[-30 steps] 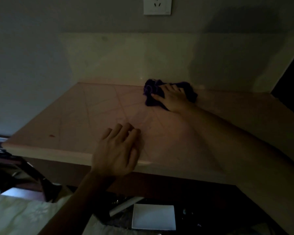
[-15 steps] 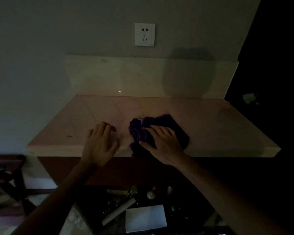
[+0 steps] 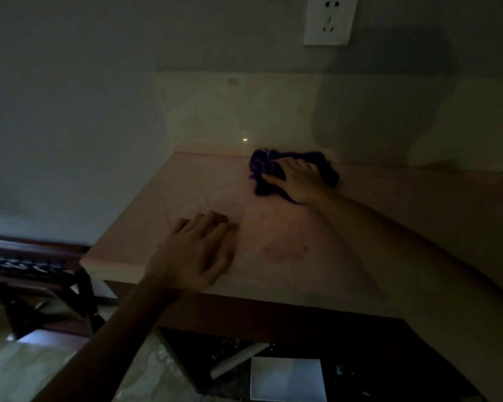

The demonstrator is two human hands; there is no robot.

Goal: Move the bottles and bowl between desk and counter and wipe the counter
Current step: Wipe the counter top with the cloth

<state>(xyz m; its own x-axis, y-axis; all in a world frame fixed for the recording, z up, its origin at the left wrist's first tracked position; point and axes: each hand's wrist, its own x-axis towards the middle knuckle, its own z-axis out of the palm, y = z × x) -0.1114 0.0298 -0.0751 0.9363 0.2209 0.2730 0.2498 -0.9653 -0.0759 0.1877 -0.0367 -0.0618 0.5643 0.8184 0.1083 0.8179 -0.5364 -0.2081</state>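
Note:
The room is dim. A bunched dark purple cloth (image 3: pixel 262 165) lies on the pale counter (image 3: pixel 404 216) close to the back wall. My right hand (image 3: pixel 298 181) presses flat on top of the cloth, arm stretched out across the counter. My left hand (image 3: pixel 196 250) rests palm down on the counter near its front edge, fingers apart and holding nothing. No bottles or bowl are in sight.
A white wall socket (image 3: pixel 328 18) sits above the pale backsplash (image 3: pixel 273 111). Dark wooden furniture (image 3: pixel 35 268) stands to the left of the counter. Below the front edge lie a white rectangular object (image 3: pixel 286 378) and dark clutter.
My right hand has pushed the cloth from the counter's front edge back toward the wall. The left hand stays planted near the front edge. The view has shifted closer and to the left.

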